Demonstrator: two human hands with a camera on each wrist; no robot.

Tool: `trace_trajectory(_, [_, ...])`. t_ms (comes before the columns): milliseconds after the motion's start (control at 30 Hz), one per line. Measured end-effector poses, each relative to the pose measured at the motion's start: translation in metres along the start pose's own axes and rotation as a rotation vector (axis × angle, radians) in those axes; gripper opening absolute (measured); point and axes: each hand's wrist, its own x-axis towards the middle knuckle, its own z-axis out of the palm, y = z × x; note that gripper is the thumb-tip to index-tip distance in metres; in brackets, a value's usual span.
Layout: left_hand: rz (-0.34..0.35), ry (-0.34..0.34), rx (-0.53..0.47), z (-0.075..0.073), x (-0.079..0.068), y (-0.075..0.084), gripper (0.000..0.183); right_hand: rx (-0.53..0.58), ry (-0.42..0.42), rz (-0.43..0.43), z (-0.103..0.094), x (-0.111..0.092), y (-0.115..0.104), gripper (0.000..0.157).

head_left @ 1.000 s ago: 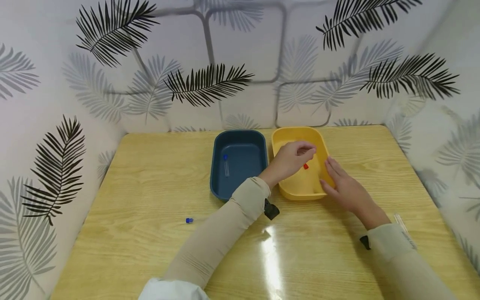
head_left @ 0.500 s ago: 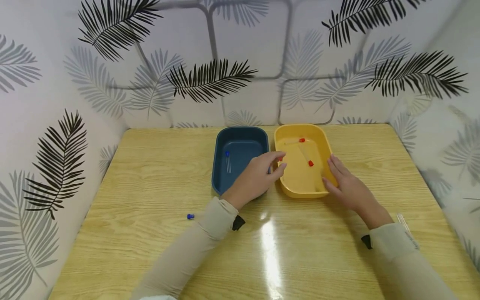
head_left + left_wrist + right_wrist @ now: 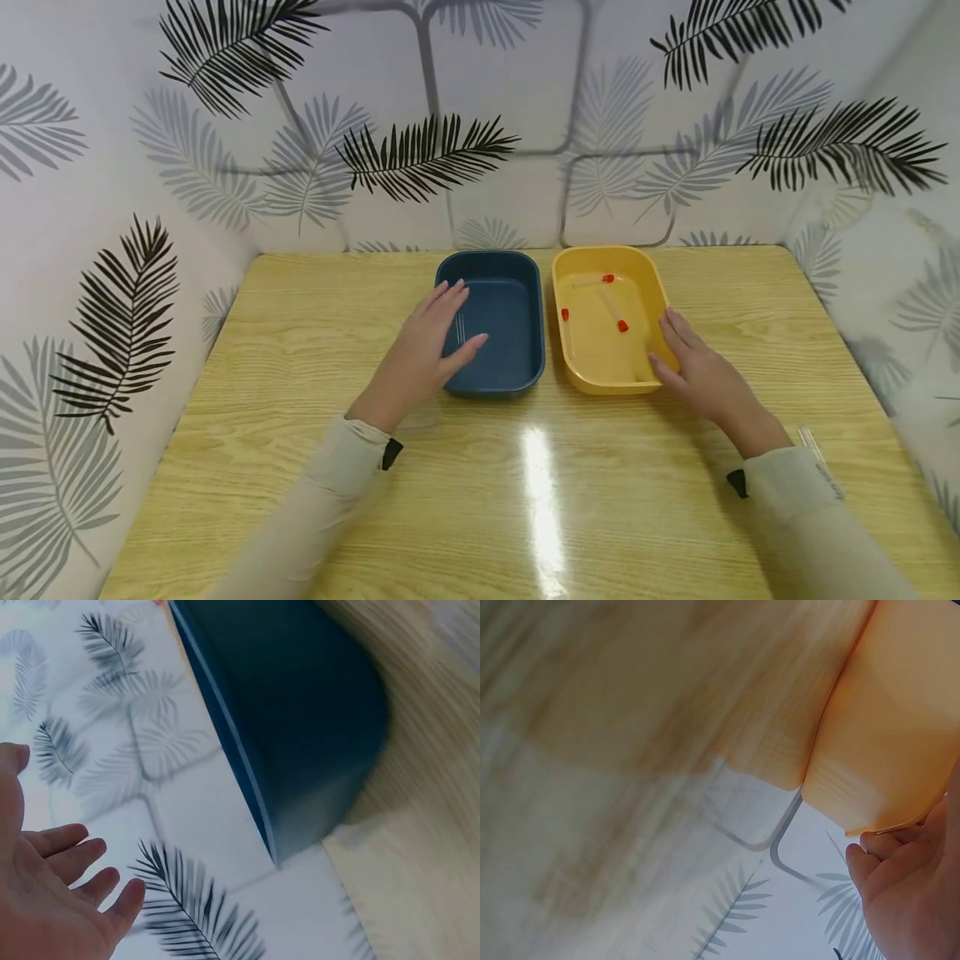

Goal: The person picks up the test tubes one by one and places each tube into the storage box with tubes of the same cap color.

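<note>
My left hand (image 3: 420,350) hovers over the left side of the dark blue bin (image 3: 542,333), fingers spread, holding nothing; in the left wrist view its palm lies bare. Inside that bin a clear tube (image 3: 461,325) shows beside the fingers, its upper end hidden by them. The right hand (image 3: 705,379) holds the right wall of the yellow bin (image 3: 607,388), thumb over the inner side and fingers along the rim. Three clear tubes with red caps lie in the yellow bin: one along the left wall (image 3: 566,315), one in the middle (image 3: 622,326), one at the back (image 3: 608,278).
Both bins stand side by side at the back of the wooden table (image 3: 480,500), before a leaf-patterned backdrop (image 3: 510,200). A clear tube (image 3: 812,443) lies beside the right sleeve. A faint clear object (image 3: 420,417) lies near the left wrist.
My left hand has let go of a red-capped tube along the yellow bin's left wall, then moved left over the blue bin and opened. The right hand has stayed on the yellow bin.
</note>
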Motion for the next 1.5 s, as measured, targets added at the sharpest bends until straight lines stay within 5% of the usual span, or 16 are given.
trace_trajectory(233, [-0.086, -0.066, 0.125, -0.005, -0.018, -0.029, 0.089, 0.011, -0.012, 0.005, 0.001, 0.000, 0.001, 0.070])
trace_trajectory(500, [-0.155, -0.143, 0.222, 0.005, -0.031, -0.044, 0.108, 0.016, -0.013, 0.010, 0.000, 0.000, 0.000, 0.069])
trace_trajectory(833, [-0.186, -0.282, 0.273, 0.027, -0.031, -0.045, 0.121, 0.015, -0.009, 0.015, 0.002, -0.001, 0.002, 0.069])
trace_trajectory(1500, [-0.281, -0.349, 0.195, 0.037, -0.031, -0.045, 0.125, 0.009, 0.006, 0.017, 0.002, -0.001, 0.001, 0.068])
